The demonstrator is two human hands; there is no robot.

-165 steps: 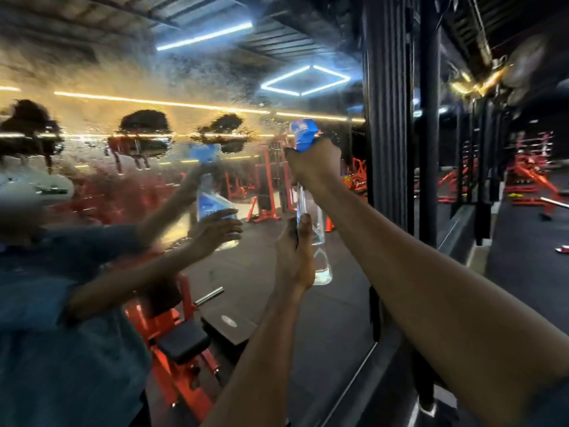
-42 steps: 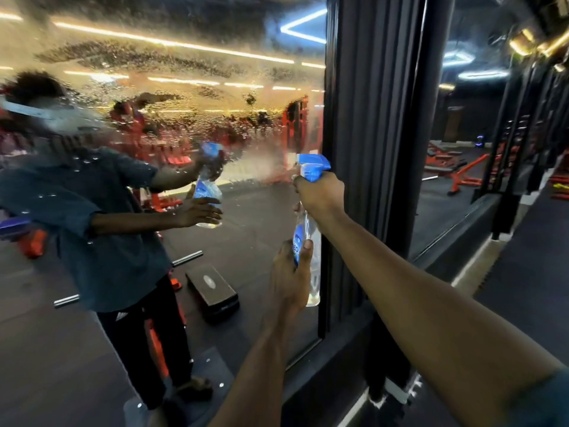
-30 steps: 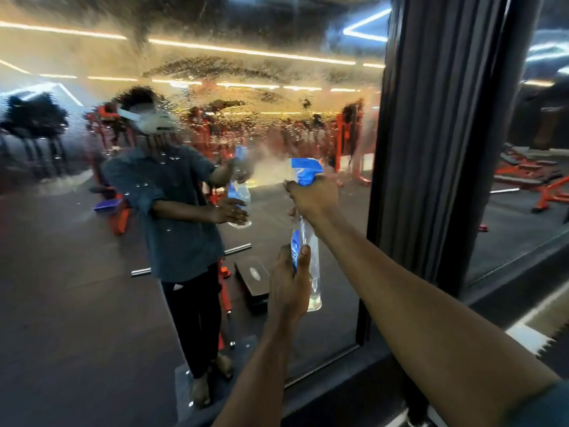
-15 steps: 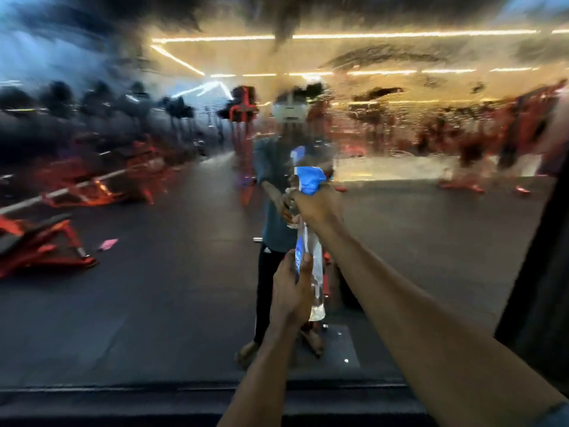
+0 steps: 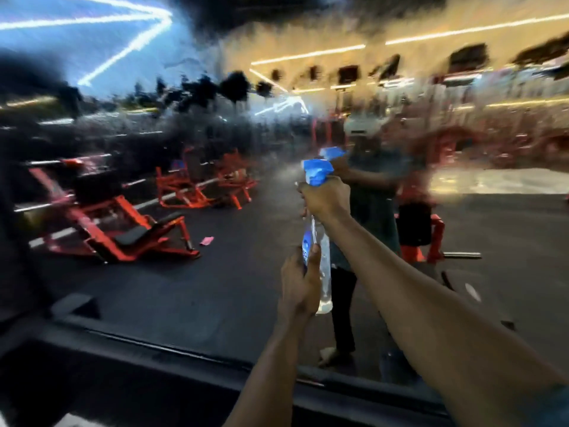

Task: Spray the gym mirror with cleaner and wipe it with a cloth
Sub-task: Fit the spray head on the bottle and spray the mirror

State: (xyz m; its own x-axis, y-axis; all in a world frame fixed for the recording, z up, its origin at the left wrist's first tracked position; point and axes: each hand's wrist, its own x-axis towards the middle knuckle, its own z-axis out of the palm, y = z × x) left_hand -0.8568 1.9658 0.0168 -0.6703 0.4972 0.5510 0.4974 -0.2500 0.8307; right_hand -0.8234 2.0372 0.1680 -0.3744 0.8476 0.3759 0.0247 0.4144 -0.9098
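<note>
The place was a gym. A large wall mirror [image 5: 215,288] reflected a wide room with a dark floor [image 5: 160,291], and on it stood orange-framed weight benches [image 5: 135,232] with black pads, along with more orange machines [image 5: 203,186] farther back. Long strip lights [image 5: 308,53] and a blue angular light [image 5: 123,35] ran across the ceiling in the reflection. A dark ledge [image 5: 154,359] ran along the foot of the mirror. The picture was blurred throughout.
</note>
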